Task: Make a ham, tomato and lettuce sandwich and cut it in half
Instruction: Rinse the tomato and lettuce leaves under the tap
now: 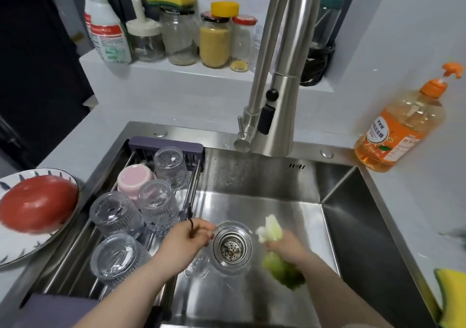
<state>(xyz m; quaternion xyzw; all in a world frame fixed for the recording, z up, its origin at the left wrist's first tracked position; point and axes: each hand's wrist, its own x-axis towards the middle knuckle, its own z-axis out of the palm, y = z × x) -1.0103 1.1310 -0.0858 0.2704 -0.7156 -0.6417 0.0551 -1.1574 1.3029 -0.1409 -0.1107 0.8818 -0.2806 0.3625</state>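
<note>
Early stage, judged washing. Your right hand (285,248) fingers grasp lettuce leaf (270,229) over sink (277,201), just right of drain strainer (232,246). Left hand (186,239) fingers loosely curled, holding nothing. Tomato (37,206) whole on plate (15,254), well left of left fingers. Bread, ham unseen; slicing, assembly, halving outstanding.

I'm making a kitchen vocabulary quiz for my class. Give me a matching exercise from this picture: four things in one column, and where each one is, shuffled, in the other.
1 tomato
2 lettuce
3 soap bottle
4 pink cup

A in the drying rack
B in the right hand
C on the plate
D on the counter right of the sink

Pairs: 1-C, 2-B, 3-D, 4-A
</note>
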